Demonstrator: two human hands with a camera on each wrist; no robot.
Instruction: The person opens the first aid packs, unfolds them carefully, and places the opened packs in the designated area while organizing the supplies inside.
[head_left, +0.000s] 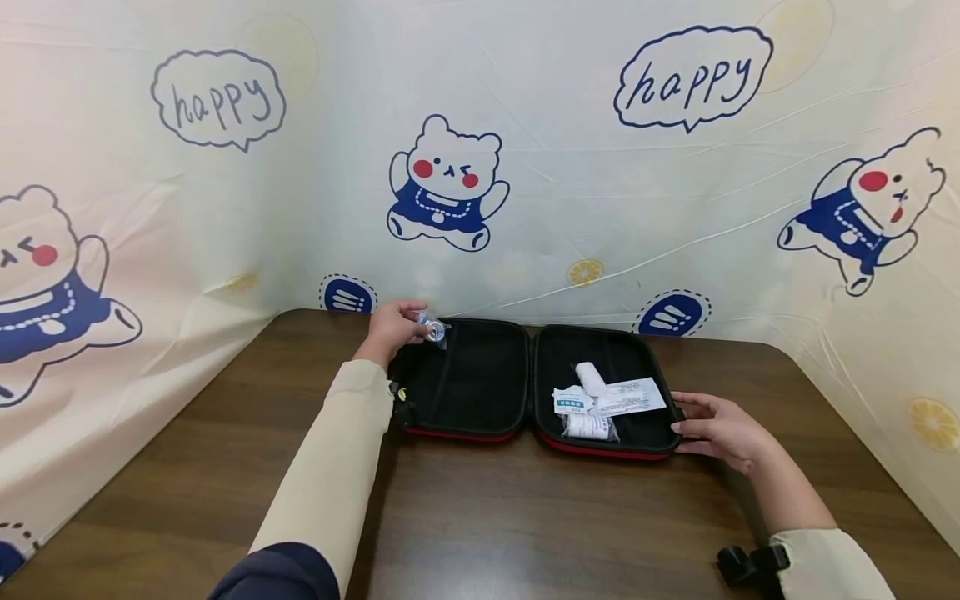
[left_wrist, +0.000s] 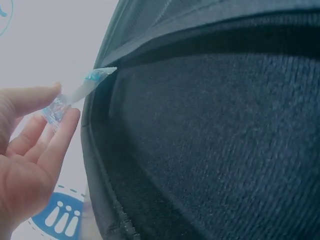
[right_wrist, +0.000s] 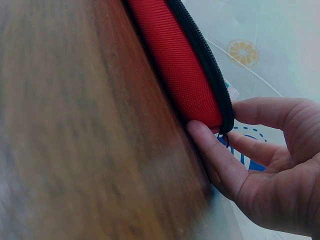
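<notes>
A black-lined zip case [head_left: 480, 375] with a red shell lies unfolded on the table, its two halves side by side. At the far left corner of the left half, my left hand [head_left: 393, 327] pinches a small ring-shaped roll in clear plastic wrap [left_wrist: 82, 90] between thumb and fingers. My right hand [head_left: 723, 433] holds the right half's outer edge; in the right wrist view the thumb lies on the red side [right_wrist: 182, 65] and a finger touches the zipper rim. Inside the right half are a white roll [head_left: 590, 379], a wrapped bandage roll [head_left: 588, 427] and flat white packets [head_left: 630, 397].
The brown wooden table [head_left: 487, 517] spreads in front of the case. Behind it hangs a pale curtain [head_left: 540, 167] printed with bears and the word "happy". A dark zipper pull with a yellowish tag [head_left: 402, 395] hangs at the case's left side.
</notes>
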